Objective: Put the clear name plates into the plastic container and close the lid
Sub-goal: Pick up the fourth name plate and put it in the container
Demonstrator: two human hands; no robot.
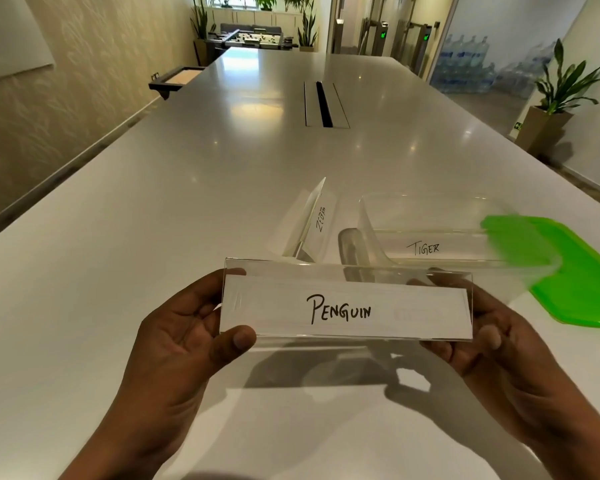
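From the head camera, the clear plastic makes much of the scene hard to read. The plastic container (366, 220) is see-through. Its near rim blurs behind the plate held in front of it, and its right end melts into the smeared left corner of the green lid (589, 271). Whether lid and container touch cannot be told. The lid's right side is cut off by the frame edge, and both forearms run out at the bottom. The lettering on the ZEBRA plate (312, 223) is turned sideways and barely legible.

There are three name plates, one container, one lid and two hands. The PENGUIN plate (343, 306) is held above the white table (187, 202), just in front of the container, with its label facing the camera. The left hand (187, 327) pinches its left end, with the thumb on the lower front edge and the fingers curled behind, partly seen through the plastic. The right hand (492, 341) grips the right end the same way. The TIGER plate (423, 249) lies inside the container. The ZEBRA plate stands on the table just left of the container. The lid lies flat on the table at the container's right.

Further off, a cable slot (324, 103) sits in the table's middle.
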